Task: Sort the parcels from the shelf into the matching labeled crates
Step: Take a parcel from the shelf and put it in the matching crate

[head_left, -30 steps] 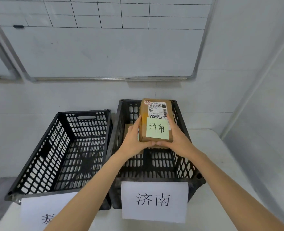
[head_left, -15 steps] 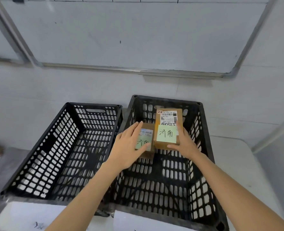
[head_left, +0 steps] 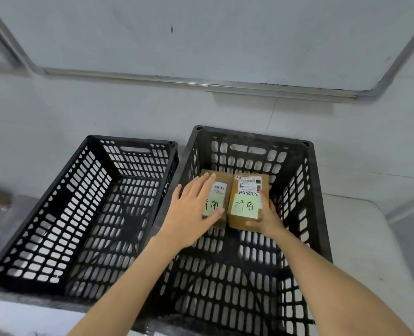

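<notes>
Two brown cardboard parcels lie side by side on the floor of the right black crate, each with a green note reading 济南. My left hand rests flat with straight fingers on the left parcel. My right hand grips the right parcel along its right side and near corner. The left black crate holds nothing.
Both crates stand on a white table against a tiled wall, under a whiteboard. A white paper label shows at the front of the left crate. The table's right side lies beside the right crate.
The right parcel has gone down from above the crate to its floor beside the other parcel. My left hand let go of it and now lies on the left parcel. The view tilted down.
</notes>
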A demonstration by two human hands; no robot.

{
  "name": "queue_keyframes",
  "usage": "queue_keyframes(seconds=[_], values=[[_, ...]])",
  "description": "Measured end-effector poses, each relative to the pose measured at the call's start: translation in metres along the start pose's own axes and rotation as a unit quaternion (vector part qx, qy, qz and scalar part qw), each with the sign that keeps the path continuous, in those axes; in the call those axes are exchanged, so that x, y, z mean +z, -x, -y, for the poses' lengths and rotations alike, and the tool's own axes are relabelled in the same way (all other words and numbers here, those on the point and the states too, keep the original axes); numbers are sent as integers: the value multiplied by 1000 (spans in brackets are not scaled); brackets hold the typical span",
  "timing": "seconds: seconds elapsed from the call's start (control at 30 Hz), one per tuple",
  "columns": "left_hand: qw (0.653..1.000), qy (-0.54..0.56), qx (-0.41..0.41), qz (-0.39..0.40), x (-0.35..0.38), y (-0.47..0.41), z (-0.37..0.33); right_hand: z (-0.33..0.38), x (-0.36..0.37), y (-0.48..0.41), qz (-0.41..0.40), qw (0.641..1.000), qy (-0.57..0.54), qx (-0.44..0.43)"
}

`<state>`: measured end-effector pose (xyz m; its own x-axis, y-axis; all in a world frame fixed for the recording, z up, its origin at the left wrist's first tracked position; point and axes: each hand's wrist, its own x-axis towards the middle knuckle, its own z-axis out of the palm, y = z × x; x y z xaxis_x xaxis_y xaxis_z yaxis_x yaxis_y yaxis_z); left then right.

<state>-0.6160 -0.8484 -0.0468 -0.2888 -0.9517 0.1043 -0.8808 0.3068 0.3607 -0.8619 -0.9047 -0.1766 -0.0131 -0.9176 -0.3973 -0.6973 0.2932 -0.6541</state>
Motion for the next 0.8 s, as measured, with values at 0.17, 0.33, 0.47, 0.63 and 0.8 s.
queue_keyframes(seconds=[0.17,0.33,0.47,0.63,0.8], values=[[1000,1,8,2,4,-2,0,-10,9,-6,-11,999,-36,18],[1000,3,14,5,6,-2,1,-14,14,-8,-8,999,-21,32],[1000,1,15,13,6,0,0,-13,12,-10,-4,999,33,42],[1000,3,14,15,2,3,-3,1,0,-4,15,976,207,61],[1000,-5,15,-2,-6,16,-6,26,-23,16,38,958,285,18]])
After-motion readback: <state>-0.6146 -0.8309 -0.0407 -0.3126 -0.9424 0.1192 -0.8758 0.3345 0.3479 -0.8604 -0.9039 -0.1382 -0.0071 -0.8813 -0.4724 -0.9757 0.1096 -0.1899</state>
